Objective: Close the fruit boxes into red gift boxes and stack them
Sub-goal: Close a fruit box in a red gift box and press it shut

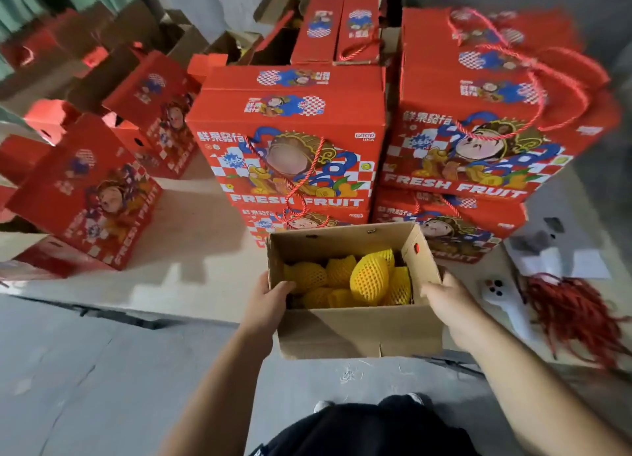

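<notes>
- An open brown fruit box (359,332) sits low in the centre of the view, held between a person's two bare hands; every place below is given relative to this box.
- Inside it lie fruits in yellow foam netting (367,277), filling the lower part of the box.
- The left hand (270,300) grips the box's left wall, thumb hooked over the rim and into the box; the other fingers are hidden behind the wall.
- The right hand (448,301) grips the right wall, its fingers curled against the cardboard near the top edge.
- The box appears lifted or just resting at the near edge of a pale platform (191,229); which one cannot be told.
- Directly behind the box stands a stack of closed red gift boxes (290,141) printed "FRESH FRUIT", with rope handles. A second stack (478,120) rises behind and to the right.
- Far to the left, more red boxes (92,195) stand apart, some with flaps open.
- To the right lie a bundle of red rope handles (574,315) and a white object (506,301) beside it.
- Judgement: the step in hand is bringing an unclosed fruit box to the packing spot. Next, it likely needs setting down flat, flaps folded shut, then placing on a stack.
</notes>
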Available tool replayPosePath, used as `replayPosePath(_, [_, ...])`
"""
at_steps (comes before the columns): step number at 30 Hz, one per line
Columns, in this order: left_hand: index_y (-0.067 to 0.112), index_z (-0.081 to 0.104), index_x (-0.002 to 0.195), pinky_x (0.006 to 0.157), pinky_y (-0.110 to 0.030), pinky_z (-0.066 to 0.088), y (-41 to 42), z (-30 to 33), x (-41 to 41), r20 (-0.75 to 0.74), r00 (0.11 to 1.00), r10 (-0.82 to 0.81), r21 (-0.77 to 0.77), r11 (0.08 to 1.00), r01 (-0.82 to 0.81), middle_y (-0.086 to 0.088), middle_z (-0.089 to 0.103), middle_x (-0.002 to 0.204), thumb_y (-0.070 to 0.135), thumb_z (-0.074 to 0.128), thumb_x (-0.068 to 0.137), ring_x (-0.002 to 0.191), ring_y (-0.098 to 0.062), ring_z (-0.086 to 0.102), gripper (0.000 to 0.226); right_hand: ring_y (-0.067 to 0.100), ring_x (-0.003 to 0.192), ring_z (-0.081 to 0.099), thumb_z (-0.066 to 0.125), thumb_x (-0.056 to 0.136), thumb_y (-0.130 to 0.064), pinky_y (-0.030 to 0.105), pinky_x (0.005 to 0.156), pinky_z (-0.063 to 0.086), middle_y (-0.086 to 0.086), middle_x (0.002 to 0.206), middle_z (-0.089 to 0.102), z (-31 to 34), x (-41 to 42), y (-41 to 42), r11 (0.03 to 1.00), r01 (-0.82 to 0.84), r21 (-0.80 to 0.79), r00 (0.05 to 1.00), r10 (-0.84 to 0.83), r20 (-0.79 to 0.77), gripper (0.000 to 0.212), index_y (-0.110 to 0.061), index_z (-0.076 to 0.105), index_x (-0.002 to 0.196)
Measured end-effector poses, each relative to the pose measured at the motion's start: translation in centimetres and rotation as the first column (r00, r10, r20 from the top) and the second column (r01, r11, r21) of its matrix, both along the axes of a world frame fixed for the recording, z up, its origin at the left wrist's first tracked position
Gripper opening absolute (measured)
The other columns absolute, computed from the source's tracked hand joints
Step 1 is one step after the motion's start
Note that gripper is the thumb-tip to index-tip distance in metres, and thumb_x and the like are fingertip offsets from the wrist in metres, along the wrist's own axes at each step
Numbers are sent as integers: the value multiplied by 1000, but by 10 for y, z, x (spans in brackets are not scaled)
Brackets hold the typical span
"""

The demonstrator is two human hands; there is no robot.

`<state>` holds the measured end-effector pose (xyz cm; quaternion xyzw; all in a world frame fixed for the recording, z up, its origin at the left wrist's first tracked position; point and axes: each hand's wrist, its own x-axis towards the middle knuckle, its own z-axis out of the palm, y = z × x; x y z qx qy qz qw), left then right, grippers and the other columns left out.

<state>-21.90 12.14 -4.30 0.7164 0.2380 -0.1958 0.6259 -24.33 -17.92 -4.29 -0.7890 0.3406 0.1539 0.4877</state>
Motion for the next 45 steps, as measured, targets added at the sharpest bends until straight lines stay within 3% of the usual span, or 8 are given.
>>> replayPosePath(8, [24, 36, 157, 107, -47, 50, 28, -4, -4, 15, 994, 105, -226, 969, -99, -14, 55, 145, 22, 65, 98, 126, -31, 59, 66, 25, 133, 46, 46, 100, -3, 40, 102, 39, 4, 156, 46, 3, -35, 16, 996, 89, -13, 994, -88, 59, 64, -27, 33, 158])
replayPosePath(15, [15, 63, 130, 76, -30, 60, 64, 7, 5, -164, 865, 474, -654, 605, -455, -5, 79, 98, 40, 49, 103, 87, -18, 76, 40, 21, 126, 53, 60, 94, -3, 50, 96, 53, -4, 154, 45, 19, -49, 12, 900, 331, 282, 905, -388, 176, 79, -48, 36, 154])
replayPosePath(18, [20, 62, 138, 96, -40, 55, 62, 13, 8, -84, 897, 434, -703, 612, -362, -8, 76, 122, 51, 36, 106, 107, -23, 74, 51, 33, 142, 44, 62, 93, -7, 62, 110, 44, 3, 162, 40, 23, -36, 9, 864, 373, 338, 902, -423, 87, 83, -43, 28, 160])
replayPosePath(27, [32, 63, 140, 123, -45, 30, 3, 27, 19, 332, 924, -190, -103, 966, 235, 10, 57, 143, 67, 37, 102, 141, -19, 47, 58, 30, 133, 49, 61, 98, -38, 47, 97, 45, 1, 149, 52, 28, -22, 16, 862, 360, 358, 912, -406, 59, 48, -41, 51, 145])
replayPosePath(31, [27, 62, 139, 113, -37, 24, -10, 13, 13, 324, 755, -570, 717, 669, 197, -5, 43, 140, 33, 45, 109, 130, -28, 30, 35, 35, 108, 70, 59, 97, -52, 47, 80, 59, 15, 115, 75, 26, -20, 7, 730, 420, 539, 888, -453, -78, 34, -28, 67, 120])
replayPosePath(39, [21, 60, 140, 106, -55, 44, -9, 5, 4, 351, 727, -590, 772, 622, 132, -12, 42, 145, 24, 50, 106, 124, -38, 35, 36, 8, 101, 68, 61, 96, -12, 41, 93, 55, -6, 138, 64, 48, -37, -32, 841, 471, 266, 723, -540, 430, 58, -46, 55, 143])
replayPosePath(43, [21, 67, 126, 92, -52, 51, -7, -2, -12, 416, 682, -602, 792, 609, 54, -9, 47, 136, 20, 51, 104, 115, -32, 34, 27, 24, 98, 77, 52, 89, -24, 35, 76, 63, 6, 115, 77, 70, -35, -22, 926, 60, 373, 850, -244, 467, 56, -38, 56, 143])
replayPosePath(45, [21, 66, 126, 89, -51, 52, -5, -5, -17, 451, 663, -598, 786, 618, 22, -8, 48, 135, 19, 49, 102, 114, -31, 36, 29, 9, 97, 72, 48, 97, -24, 28, 81, 58, -7, 124, 74, 65, -36, -2, 987, -157, 43, 888, 122, 444, 44, -45, 62, 133])
